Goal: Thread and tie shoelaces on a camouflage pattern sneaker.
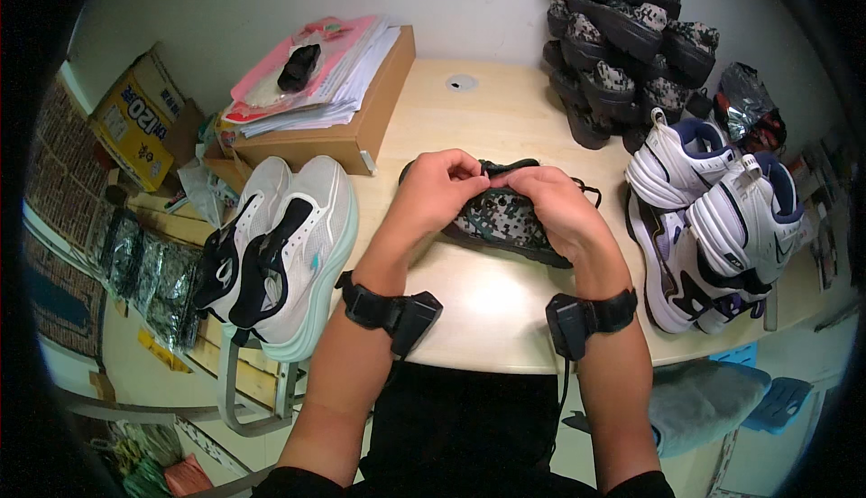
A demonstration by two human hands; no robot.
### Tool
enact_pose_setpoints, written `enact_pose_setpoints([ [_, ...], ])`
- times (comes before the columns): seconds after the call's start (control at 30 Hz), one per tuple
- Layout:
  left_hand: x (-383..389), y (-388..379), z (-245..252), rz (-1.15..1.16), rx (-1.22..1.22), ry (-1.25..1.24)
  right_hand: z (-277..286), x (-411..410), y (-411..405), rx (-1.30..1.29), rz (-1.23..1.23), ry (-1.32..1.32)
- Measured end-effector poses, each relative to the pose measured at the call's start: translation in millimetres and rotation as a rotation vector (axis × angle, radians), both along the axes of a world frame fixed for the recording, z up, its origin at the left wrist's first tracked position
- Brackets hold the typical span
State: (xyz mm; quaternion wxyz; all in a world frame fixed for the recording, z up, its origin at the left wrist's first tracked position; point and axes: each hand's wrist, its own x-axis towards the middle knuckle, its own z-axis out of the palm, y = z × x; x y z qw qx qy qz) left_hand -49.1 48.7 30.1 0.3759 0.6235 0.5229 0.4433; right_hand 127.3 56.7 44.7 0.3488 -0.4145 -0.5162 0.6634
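Note:
A camouflage-patterned shoe with a black sole (pixel 504 220) lies on its side on the light wooden table, in front of me. My left hand (pixel 443 183) is at the shoe's lacing area, with thumb and index finger pinched together on its upper edge. My right hand (pixel 558 204) rests against the other part of the shoe, its fingertips meeting the left ones at the opening. A black lace loop (pixel 590 191) sticks out beyond the right hand. What exactly the fingertips pinch is too small to tell. Both wrists wear black strapped devices.
Grey-white sneakers (pixel 325 227) stand at the table's left edge, before a cardboard box (pixel 379 112) topped with papers. At the back right is a pile of camouflage shoes (pixel 609 58). White sneakers (pixel 724 227) are stacked at the right. The tabletop (pixel 487 308) has a curved front edge.

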Motion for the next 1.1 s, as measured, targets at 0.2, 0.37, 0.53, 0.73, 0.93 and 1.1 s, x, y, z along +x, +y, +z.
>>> enact_pose_setpoints([
  [0.2,-8.1,-9.0,9.3,-0.04,-0.154,0.103,3.2,-6.8,-1.7,-0.01,0.008,-0.122],
  [0.37,3.0,-12.5,3.9,-0.124,-0.125,0.048,3.8,2.9,-1.8,-0.098,0.003,0.073],
  [0.53,5.1,-7.4,-10.0,-0.084,0.11,0.16,9.3,1.3,-3.4,-0.133,0.052,-0.036],
  [0.73,0.3,-7.7,3.1,-0.119,0.034,0.134,-0.8,1.3,8.9,0.125,0.226,-0.438],
  [0.93,-8.2,-14.5,7.8,-0.088,-0.037,0.326,-6.3,0.3,12.6,0.327,0.289,-0.585],
  [1.1,-5.2,-16.6,9.4,-0.101,-0.041,0.418,-13.1,1.4,15.9,0.422,0.254,-0.575],
])
